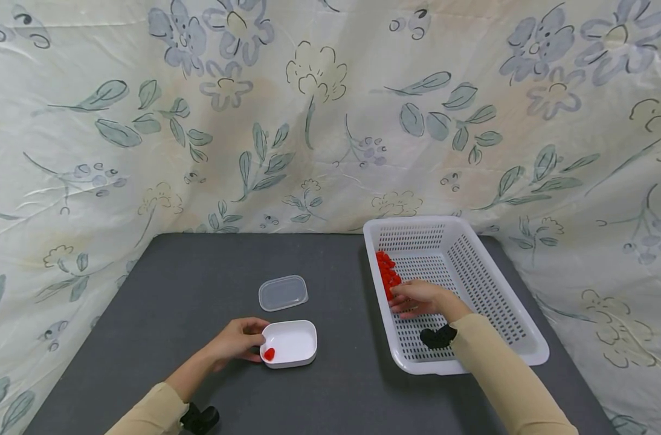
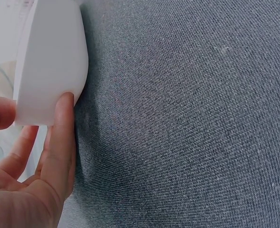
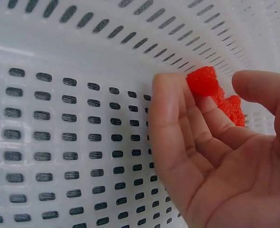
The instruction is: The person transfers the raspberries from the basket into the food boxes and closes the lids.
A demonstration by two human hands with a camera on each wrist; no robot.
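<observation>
Two hands are shown at work on a grey desk [image 1: 200, 272]. Nearest, the left hand [image 1: 234, 344] is curled round the near-left corner of a white container [image 1: 289, 343], its grip closed on the wall between thumb [image 2: 63, 137] and fingers; one red piece [image 1: 269, 354] lies inside. The right hand [image 1: 420, 299] is reached into a white perforated basket [image 1: 472, 284], palm down, fingers bent, and red pieces [image 3: 216, 92] are grasped between fingertips and thumb beside the row of red pieces [image 1: 387, 272] along the basket's left wall. Behind the container a clear lid [image 1: 283, 293] lies flat. A floral cloth [image 1: 330, 109] is hung beyond the desk.
</observation>
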